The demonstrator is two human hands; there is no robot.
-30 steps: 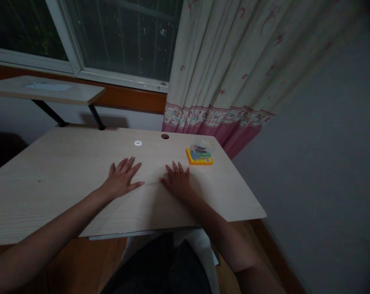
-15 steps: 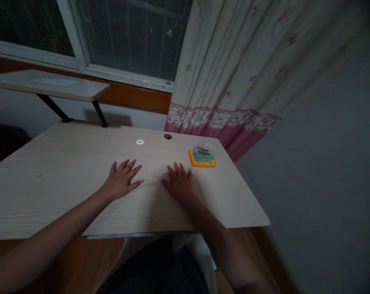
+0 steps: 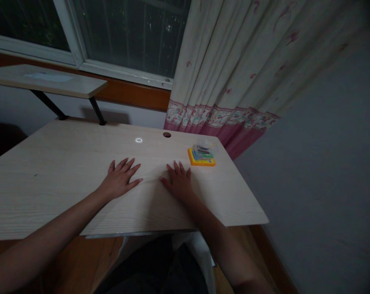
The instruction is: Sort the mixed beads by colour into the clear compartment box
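My left hand (image 3: 120, 180) lies flat, palm down, on the pale wooden desk (image 3: 56, 175), fingers spread and holding nothing. My right hand (image 3: 178, 181) rests flat beside it, fingers stretched out, also holding nothing. A small stack of flat coloured pieces on a yellow-orange square base (image 3: 202, 157) sits on the desk a short way beyond and to the right of my right hand. Something small and clear lies on top of the stack.
A round cable hole (image 3: 167, 134) and a small bright ring of light (image 3: 138, 140) mark the desk's far side. A raised shelf on black legs (image 3: 47, 80) stands at the back left under the window. A patterned curtain (image 3: 233, 73) hangs at the right, next to a grey wall.
Both hands stay flat in the same place on the desk. Only the view has shifted slightly.
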